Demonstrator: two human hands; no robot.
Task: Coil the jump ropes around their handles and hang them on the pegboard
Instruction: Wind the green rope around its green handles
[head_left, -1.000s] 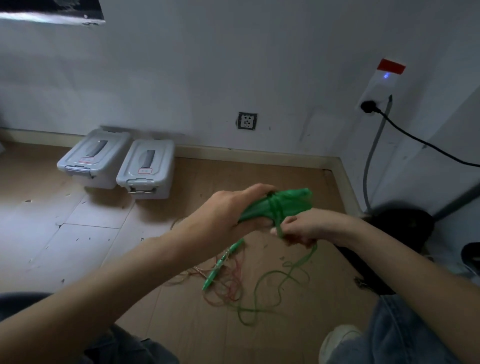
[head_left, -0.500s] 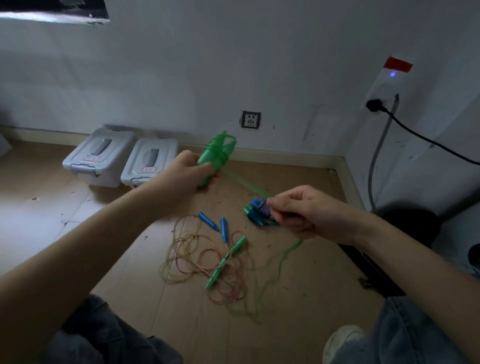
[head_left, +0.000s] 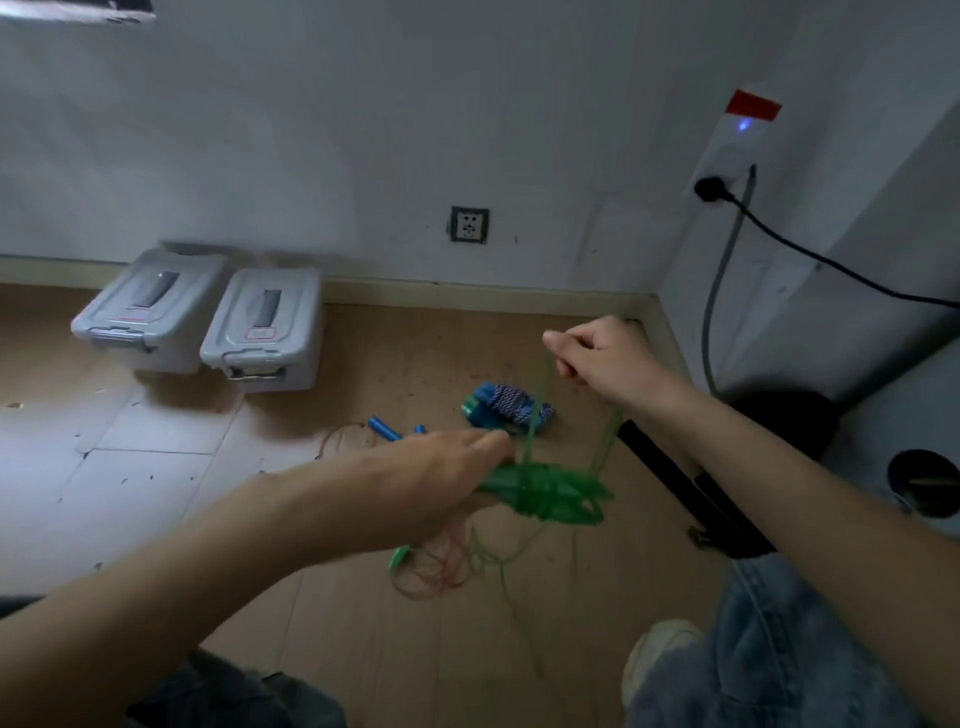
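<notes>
Centre of frame: my left hand (head_left: 441, 478) grips the translucent green plastic jump-rope handles (head_left: 511, 486), fingers curled round them; the grip end is hidden inside my palm. Turns of thin green cord (head_left: 558, 499) are wound around the handles, blurred, so I cannot count them.

Centre right: my right hand (head_left: 605, 364) is raised above the bundle, thumb and forefinger pinching a strand of the green cord that runs down to the wrapped handles. The strand is faint and smeared against the floor.

Lower centre: loose green cord trails onto the wooden floor (head_left: 363, 649), tangled with a reddish-brown thin cord (head_left: 441, 571); where each ends I cannot tell.

Behind my left hand: blue plastic handles (head_left: 384, 428), mostly hidden by the hand. Just right of them, a coiled blue-and-white patterned rope bundle (head_left: 511, 408) lies on the floor.

Upper left: two grey lidded plastic storage boxes (head_left: 262, 330) side by side against the white wall (head_left: 311, 130).

Upper right: black plug and cable (head_left: 727, 200) in a wall socket.

Bottom edge: denim-covered knees and a white shoe (head_left: 657, 649), cut off.
</notes>
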